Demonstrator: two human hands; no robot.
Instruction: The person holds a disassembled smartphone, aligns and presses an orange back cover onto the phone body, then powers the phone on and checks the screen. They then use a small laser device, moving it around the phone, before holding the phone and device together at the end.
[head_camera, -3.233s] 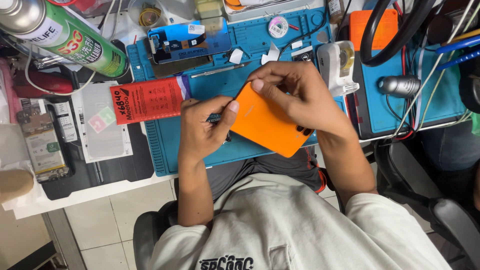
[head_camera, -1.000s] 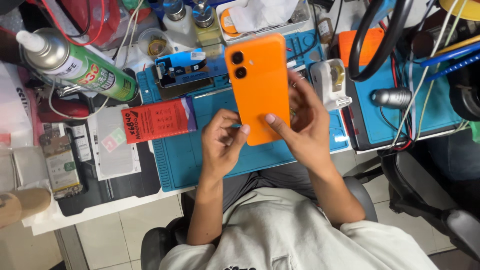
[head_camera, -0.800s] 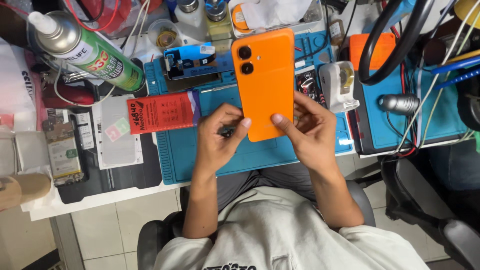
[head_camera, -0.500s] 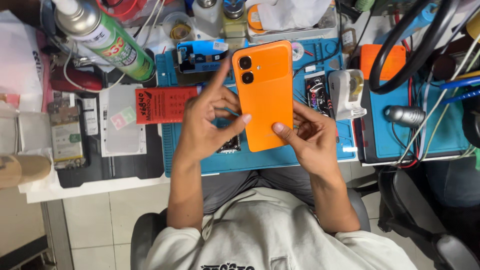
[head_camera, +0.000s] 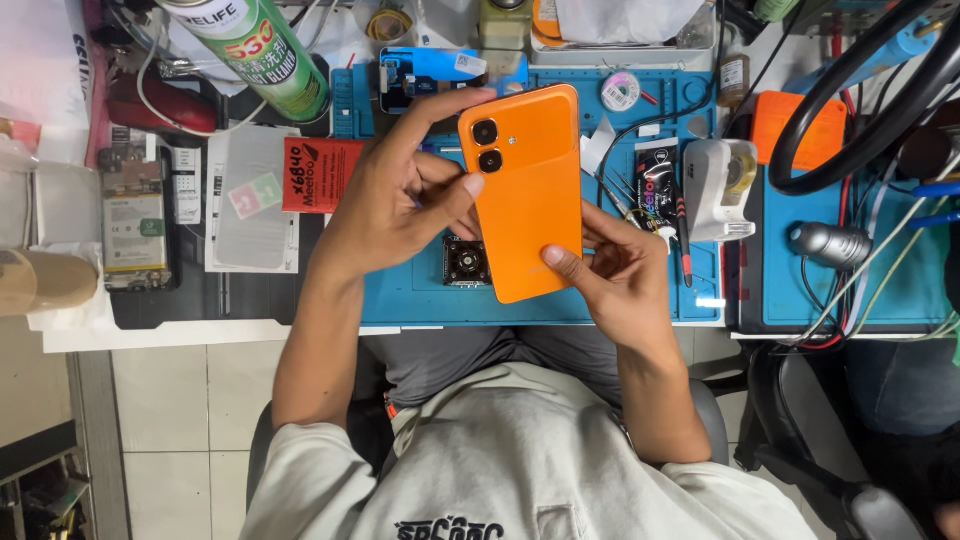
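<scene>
I hold an orange phone back side up over a blue work mat, its two camera lenses at the top left. My left hand grips its left edge, thumb pressing beside the lenses and index finger reaching along the top. My right hand supports the lower right corner, thumb on the back cover. A small black square part lies on the mat just under the phone's left edge.
A green spray can lies at the back left. A red packet, a clear screen protector and a bare phone battery sit to the left. A white small device, black glue tube and cables crowd the right.
The phone went from lying flat and turned sideways in both hands to upright with its lenses up. My left hand slid up its left edge toward the lenses.
</scene>
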